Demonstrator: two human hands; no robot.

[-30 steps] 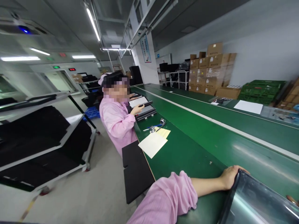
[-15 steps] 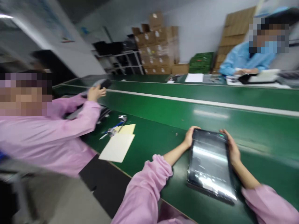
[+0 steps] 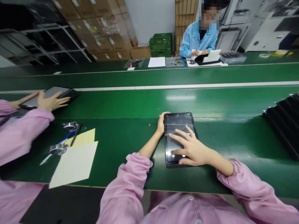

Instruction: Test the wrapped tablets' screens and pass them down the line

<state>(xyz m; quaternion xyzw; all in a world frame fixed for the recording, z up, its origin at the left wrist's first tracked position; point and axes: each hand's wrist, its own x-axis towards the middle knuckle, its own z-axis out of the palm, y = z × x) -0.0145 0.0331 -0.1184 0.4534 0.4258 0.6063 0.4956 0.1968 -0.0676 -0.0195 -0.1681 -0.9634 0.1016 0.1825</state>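
Note:
A black tablet [image 3: 170,124] with a glossy dark front lies on the green bench before me, its short side toward me. My left hand [image 3: 161,123] is wrapped round its upper left edge, with the thumb side partly hidden. Over the lower right of the screen my right hand [image 3: 190,147] lies spread, fingers apart and flat, gripping nothing. Small bright marks show on the glass near the right fingertips. Whether every finger touches the screen I cannot tell.
White and yellow paper sheets [image 3: 76,163], pens and tape rolls [image 3: 58,149] lie to the left. A co-worker's hand [image 3: 50,101] holds another dark flat device there. Black stacked pieces [image 3: 283,124] stand at right. Across the bench sits a person in blue [image 3: 198,40].
My view has turned right. My right hand has left the tablet's right edge and now spreads over its screen. My left hand stays on the left edge.

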